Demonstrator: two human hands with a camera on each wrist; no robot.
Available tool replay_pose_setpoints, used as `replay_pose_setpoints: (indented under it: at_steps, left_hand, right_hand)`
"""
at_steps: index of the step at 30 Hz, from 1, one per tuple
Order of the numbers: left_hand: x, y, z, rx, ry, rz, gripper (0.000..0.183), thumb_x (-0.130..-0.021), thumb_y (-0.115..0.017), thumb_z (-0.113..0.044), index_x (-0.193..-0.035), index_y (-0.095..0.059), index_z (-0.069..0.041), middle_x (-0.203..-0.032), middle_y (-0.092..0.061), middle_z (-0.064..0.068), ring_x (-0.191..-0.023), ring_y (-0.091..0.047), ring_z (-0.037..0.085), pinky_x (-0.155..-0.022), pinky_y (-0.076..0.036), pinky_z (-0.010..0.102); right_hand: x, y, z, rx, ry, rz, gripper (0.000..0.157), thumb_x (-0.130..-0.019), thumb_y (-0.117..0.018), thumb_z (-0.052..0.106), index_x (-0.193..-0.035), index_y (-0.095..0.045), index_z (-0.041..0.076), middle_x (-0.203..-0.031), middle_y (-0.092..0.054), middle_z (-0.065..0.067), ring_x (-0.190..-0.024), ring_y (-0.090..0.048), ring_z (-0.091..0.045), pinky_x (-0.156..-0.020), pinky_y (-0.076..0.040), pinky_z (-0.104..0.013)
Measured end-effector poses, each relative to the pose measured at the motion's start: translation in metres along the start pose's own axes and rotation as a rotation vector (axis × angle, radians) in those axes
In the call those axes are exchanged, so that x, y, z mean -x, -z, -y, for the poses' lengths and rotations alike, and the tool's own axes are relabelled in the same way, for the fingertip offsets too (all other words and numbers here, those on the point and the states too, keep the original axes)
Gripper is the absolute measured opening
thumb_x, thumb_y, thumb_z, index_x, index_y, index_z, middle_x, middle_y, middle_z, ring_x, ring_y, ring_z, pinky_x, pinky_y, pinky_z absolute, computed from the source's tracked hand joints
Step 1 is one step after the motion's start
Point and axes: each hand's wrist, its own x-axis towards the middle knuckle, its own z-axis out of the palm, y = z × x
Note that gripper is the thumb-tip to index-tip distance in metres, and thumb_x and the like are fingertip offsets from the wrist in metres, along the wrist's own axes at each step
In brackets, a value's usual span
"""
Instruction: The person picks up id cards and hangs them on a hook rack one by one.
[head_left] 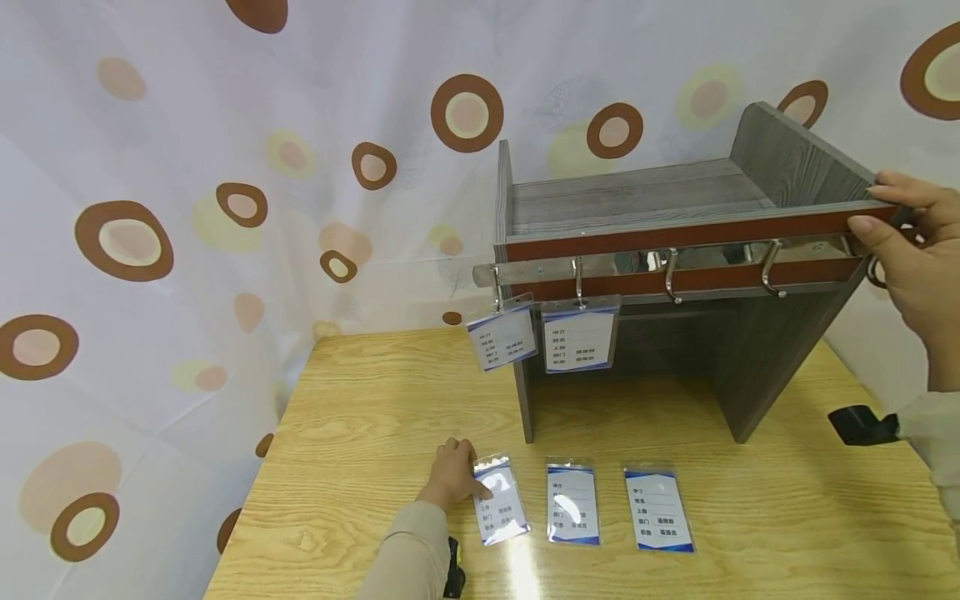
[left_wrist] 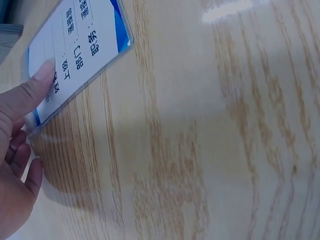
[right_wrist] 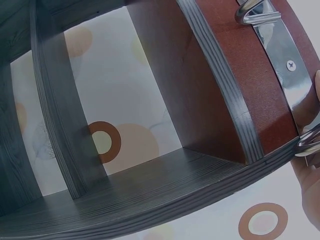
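Note:
At the left badge of a row on the tabletop, my left hand (head_left: 452, 475) pinches a clear-sleeved name badge (head_left: 504, 512) by its side edge. The left wrist view has the thumb (left_wrist: 37, 87) flat on the printed face of that badge (left_wrist: 102, 37), other fingers curled at its edge. My right hand (head_left: 922, 258) grips the front right corner of a grey wooden shelf (head_left: 637, 196), thumb against its red-brown front board. Two more badges hang from the metal hooks: a tilted badge (head_left: 504, 335) at the left end and a straighter badge (head_left: 579, 337) beside it.
A middle badge (head_left: 573, 512) and a right badge (head_left: 660, 515) lie on the wooden table (head_left: 367, 392) before the shelf. Hooks (head_left: 768, 271) without badges jut from the front rail. A white patterned curtain (head_left: 187, 125) hangs behind.

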Motion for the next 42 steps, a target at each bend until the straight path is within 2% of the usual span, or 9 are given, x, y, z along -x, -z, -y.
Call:
replay_pose_setpoints:
  at_steps: [6,13,18,22,27,36,42]
  left_hand:
    - [0.000,-0.003,0.005,0.116,0.031,-0.030,0.052,-0.053,-0.082,-0.019,-0.084,-0.043,-0.003,-0.078,-0.036,0.003,-0.071,-0.035,0.018,-0.063,-0.037,0.029]
    - [-0.002,-0.005,0.009,0.356,0.028,-0.123,0.047,-0.059,-0.077,-0.004,-0.087,-0.041,0.003,-0.081,-0.042,0.010,-0.071,-0.040,0.019,-0.063,-0.039,0.030]
    - [-0.003,-0.004,0.007,0.562,0.078,-0.187,0.035,-0.067,-0.068,0.004,-0.091,-0.043,0.002,-0.086,-0.047,0.011,-0.076,-0.048,0.020,-0.065,-0.044,0.029]
    - [-0.001,0.001,0.002,0.675,0.126,-0.196,0.031,-0.073,-0.062,0.005,-0.098,-0.043,0.001,-0.091,-0.048,0.011,-0.077,-0.050,0.020,-0.065,-0.045,0.029]
    - [0.001,0.007,-0.004,0.810,0.130,-0.203,0.029,-0.079,-0.055,0.004,-0.106,-0.042,0.005,-0.092,-0.050,0.013,-0.075,-0.052,0.019,-0.063,-0.046,0.029]
    - [0.004,0.013,-0.018,0.957,0.114,-0.219,0.028,-0.082,-0.053,0.001,-0.108,-0.044,0.005,-0.089,-0.056,0.011,-0.070,-0.055,0.017,-0.060,-0.047,0.029]
    - [0.010,0.022,-0.028,0.979,0.039,-0.208,0.027,-0.081,-0.057,-0.003,-0.107,-0.050,0.000,-0.088,-0.061,0.011,-0.072,-0.058,0.018,-0.063,-0.048,0.030]
  right_hand:
    - [0.000,-0.002,0.001,-0.008,0.012,0.012,0.032,-0.080,-0.055,-0.001,-0.112,-0.052,-0.002,-0.122,-0.047,-0.002,-0.099,-0.046,-0.008,-0.079,-0.037,-0.014]
    - [0.000,-0.003,0.003,-0.011,0.004,0.008,0.031,-0.081,-0.055,-0.001,-0.111,-0.052,-0.002,-0.122,-0.047,-0.002,-0.099,-0.046,-0.008,-0.077,-0.037,-0.013]
    - [0.000,-0.004,0.003,0.023,-0.015,0.002,0.031,-0.081,-0.054,-0.001,-0.112,-0.052,-0.001,-0.122,-0.047,-0.001,-0.100,-0.046,-0.008,-0.079,-0.036,-0.014]
    - [0.000,-0.004,0.003,0.028,-0.013,0.001,0.032,-0.081,-0.054,-0.001,-0.112,-0.053,-0.001,-0.122,-0.047,-0.001,-0.099,-0.046,-0.007,-0.080,-0.036,-0.015]
    - [-0.002,-0.003,0.002,0.005,0.001,0.005,0.031,-0.081,-0.055,0.000,-0.112,-0.053,-0.001,-0.122,-0.047,-0.001,-0.098,-0.046,-0.007,-0.081,-0.036,-0.015]
    - [-0.002,0.000,-0.006,-0.060,0.051,-0.010,0.030,-0.080,-0.058,0.002,-0.109,-0.055,-0.002,-0.120,-0.048,-0.001,-0.097,-0.048,-0.006,-0.082,-0.036,-0.014]
    - [-0.001,0.000,-0.004,-0.055,0.025,-0.011,0.030,-0.080,-0.057,0.000,-0.109,-0.054,-0.002,-0.120,-0.048,0.000,-0.097,-0.047,-0.006,-0.082,-0.036,-0.015]
